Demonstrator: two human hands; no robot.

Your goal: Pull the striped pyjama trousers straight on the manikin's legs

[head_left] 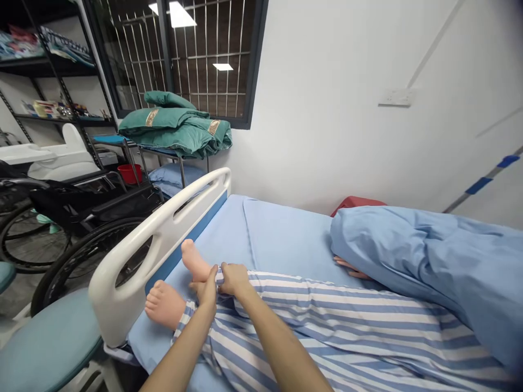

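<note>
A figure with smooth, manikin-like feet lies on the bed in blue-and-white striped trousers (327, 305). My left hand (205, 288) is closed around the far ankle at the trouser hem, just behind the far foot (195, 261). Beside it, my right hand (234, 279) grips the striped cloth of the same trouser leg near the cuff. The near foot (164, 305) points up, its ankle covered by the other cuff (186, 317). My fingertips are partly hidden behind the leg and cloth.
A white footboard (163, 218) stands beyond the feet. A blue quilt (425, 256) covers the upper body, with a hand (351, 268) showing under its edge. To the left are a wheelchair (98, 212), a teal stool (53, 340) and folded green bedding (175, 128).
</note>
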